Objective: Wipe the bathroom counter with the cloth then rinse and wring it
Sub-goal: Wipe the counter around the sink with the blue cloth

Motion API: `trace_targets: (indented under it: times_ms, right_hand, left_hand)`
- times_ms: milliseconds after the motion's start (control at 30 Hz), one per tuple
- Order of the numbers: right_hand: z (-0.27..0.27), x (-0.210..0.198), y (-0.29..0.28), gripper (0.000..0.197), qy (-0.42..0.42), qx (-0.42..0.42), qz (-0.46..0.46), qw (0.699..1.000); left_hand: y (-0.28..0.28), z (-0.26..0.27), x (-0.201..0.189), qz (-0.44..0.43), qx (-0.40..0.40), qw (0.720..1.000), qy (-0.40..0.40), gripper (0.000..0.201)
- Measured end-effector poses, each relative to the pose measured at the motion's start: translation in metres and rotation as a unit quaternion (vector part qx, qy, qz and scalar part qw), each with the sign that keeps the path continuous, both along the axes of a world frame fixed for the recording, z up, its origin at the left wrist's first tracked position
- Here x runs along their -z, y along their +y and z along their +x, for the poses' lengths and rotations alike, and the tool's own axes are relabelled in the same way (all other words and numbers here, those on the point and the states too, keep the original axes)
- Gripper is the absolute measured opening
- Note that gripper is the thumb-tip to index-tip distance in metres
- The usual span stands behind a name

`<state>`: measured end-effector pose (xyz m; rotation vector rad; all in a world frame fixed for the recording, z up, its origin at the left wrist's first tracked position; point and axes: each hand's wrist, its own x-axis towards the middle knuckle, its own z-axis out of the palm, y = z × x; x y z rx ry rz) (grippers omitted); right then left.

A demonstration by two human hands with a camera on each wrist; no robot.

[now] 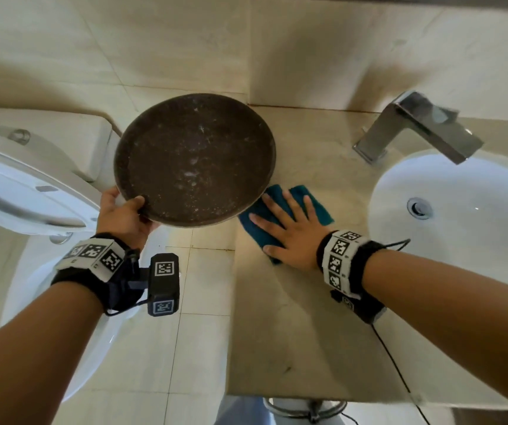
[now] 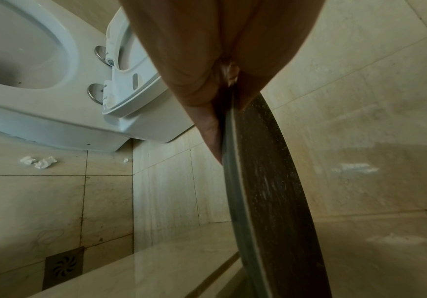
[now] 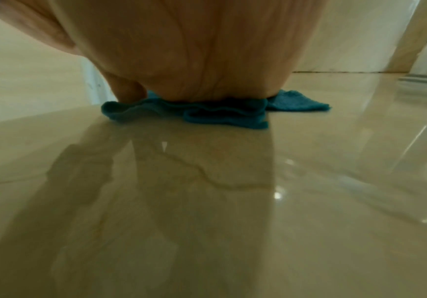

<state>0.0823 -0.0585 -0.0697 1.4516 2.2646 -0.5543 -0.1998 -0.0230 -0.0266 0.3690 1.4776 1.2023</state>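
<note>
Cloth [image 1: 280,216]: flat on counter [image 1: 277,332] beneath right hand [image 1: 292,234], fingers [image 1: 277,207] spread. Left hand [image 1: 123,216] grips tray [image 1: 194,157].

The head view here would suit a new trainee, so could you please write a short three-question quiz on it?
1. True or false: the right hand lies flat on the teal cloth on the beige stone counter.
2. What does the left hand hold? A) a round dark speckled tray B) a soap bottle C) a brush
3. Fill in: the square chrome tap reaches over the white ____.

Key: 1 true; 2 A; 3 basin.
</note>
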Motion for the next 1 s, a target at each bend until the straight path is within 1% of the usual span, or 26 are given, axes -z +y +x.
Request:
trace_targets:
  times_ms: [100,167,300,400,467,533,600,667,733,800,867,900,1000]
  right_hand:
    - [0.012,-0.002,-0.013,0.068,-0.004,-0.049,0.0,0.999]
    - [0.025,-0.003,-0.006,0.062,-0.002,-0.035,0.002,0.999]
    - [0.055,-0.002,0.029,0.062,-0.014,0.103,0.027,0.994]
    - [0.085,-0.003,0.053,0.063,-0.023,0.192,0.013,0.981]
    - [0.1,-0.004,0.061,0.064,-0.023,0.242,0.01,0.97]
    - [0.105,-0.003,0.06,0.065,-0.021,0.265,0.014,0.964]
    - [0.102,-0.001,0.054,0.066,-0.025,0.277,0.019,0.96]
    - [0.098,0.004,0.044,0.069,-0.011,0.285,0.018,0.958]
    - [0.095,0.01,0.031,0.072,0.007,0.275,0.016,0.961]
    - [0.091,0.012,0.017,0.073,0.002,0.26,0.024,0.965]
    - [0.081,0.008,0.001,0.071,-0.004,0.258,0.018,0.966]
    - [0.074,0.006,-0.008,0.071,-0.002,0.248,0.014,0.969]
    - [0.05,0.005,-0.032,0.071,-0.009,0.183,0.017,0.983]
  left_hand:
    - [-0.004,0.003,-0.003,0.004,0.011,1.0,0.012,0.048]
    - [-0.006,0.004,-0.002,0.004,0.013,1.0,0.015,0.049]
    - [-0.007,0.006,0.001,0.0,0.016,1.0,0.013,0.05]
    - [-0.008,0.009,0.003,-0.002,0.017,1.0,0.003,0.05]
    - [-0.009,0.012,0.004,-0.001,0.021,1.0,-0.002,0.05]
    - [-0.01,0.014,0.003,0.001,0.025,1.0,-0.003,0.05]
    - [-0.012,0.016,0.003,0.001,0.024,1.0,-0.005,0.05]
    - [-0.016,0.016,0.002,0.002,0.025,1.0,-0.005,0.05]
    - [-0.019,0.018,0.001,0.002,0.028,1.0,-0.007,0.051]
    - [-0.022,0.02,0.001,0.003,0.03,1.0,-0.009,0.051]
    - [-0.023,0.022,0.0,0.002,0.034,0.999,-0.007,0.05]
    - [-0.023,0.024,0.0,0.001,0.035,0.999,-0.008,0.05]
    - [-0.024,0.03,-0.003,-0.001,0.033,0.999,-0.014,0.05]
